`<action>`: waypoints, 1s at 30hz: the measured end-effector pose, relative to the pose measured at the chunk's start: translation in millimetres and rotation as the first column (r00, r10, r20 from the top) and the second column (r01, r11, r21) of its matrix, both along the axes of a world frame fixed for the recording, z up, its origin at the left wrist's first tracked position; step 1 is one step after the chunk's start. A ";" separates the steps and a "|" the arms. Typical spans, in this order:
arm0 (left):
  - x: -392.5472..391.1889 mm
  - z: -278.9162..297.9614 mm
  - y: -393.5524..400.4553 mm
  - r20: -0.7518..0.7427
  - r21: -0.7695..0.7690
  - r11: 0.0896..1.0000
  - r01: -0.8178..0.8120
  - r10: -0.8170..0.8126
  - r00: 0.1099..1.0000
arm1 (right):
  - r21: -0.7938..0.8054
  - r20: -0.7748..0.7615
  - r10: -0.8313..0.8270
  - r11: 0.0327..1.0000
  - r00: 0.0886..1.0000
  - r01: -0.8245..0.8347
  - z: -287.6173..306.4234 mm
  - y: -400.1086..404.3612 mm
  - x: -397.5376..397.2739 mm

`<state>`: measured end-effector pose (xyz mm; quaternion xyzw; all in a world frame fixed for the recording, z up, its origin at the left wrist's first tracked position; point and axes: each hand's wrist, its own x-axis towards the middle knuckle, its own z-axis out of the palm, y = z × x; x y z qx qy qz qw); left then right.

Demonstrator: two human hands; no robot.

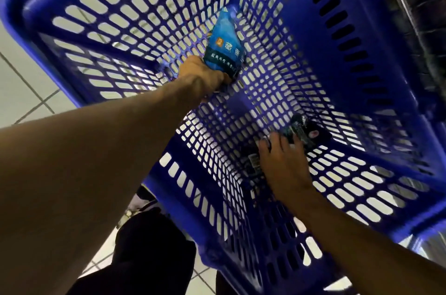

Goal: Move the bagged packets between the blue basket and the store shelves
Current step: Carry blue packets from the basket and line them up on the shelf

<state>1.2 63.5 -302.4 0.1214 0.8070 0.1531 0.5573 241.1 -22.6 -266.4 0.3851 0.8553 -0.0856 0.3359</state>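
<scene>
Head view: left hand [202, 77] grips glossy blue packet [223, 46]; right hand [283, 162] grasps dark packet [306, 132], slotted plastic basket [301, 36]

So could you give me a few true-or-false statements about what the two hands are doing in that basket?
1. The left hand grips a light blue packet. True.
2. The right hand is outside the blue basket. False: it reaches inside, onto a dark packet on the basket floor.
3. The basket walls are solid. False: they are slotted all over.
4. White floor tiles show beside the basket. True.
5. The basket is full of packets. False: only two are visible.
</scene>
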 end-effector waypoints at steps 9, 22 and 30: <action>-1.3 22.3 -14.0 0.151 -0.060 0.997 -0.042 0.050 0.987 | 0.155 -0.297 -0.735 0.592 0.609 0.791 7.3 26.2 -11.8; 17.4 8.5 -17.8 0.267 0.065 0.997 -0.045 0.026 0.963 | -0.644 0.230 -0.321 -0.758 -0.918 0.104 -20.1 31.3 -69.7; 10.4 36.7 -17.9 0.394 0.017 0.994 -0.112 0.097 0.914 | -0.401 -0.067 -0.669 -0.662 -0.741 0.634 -5.6 43.2 -56.0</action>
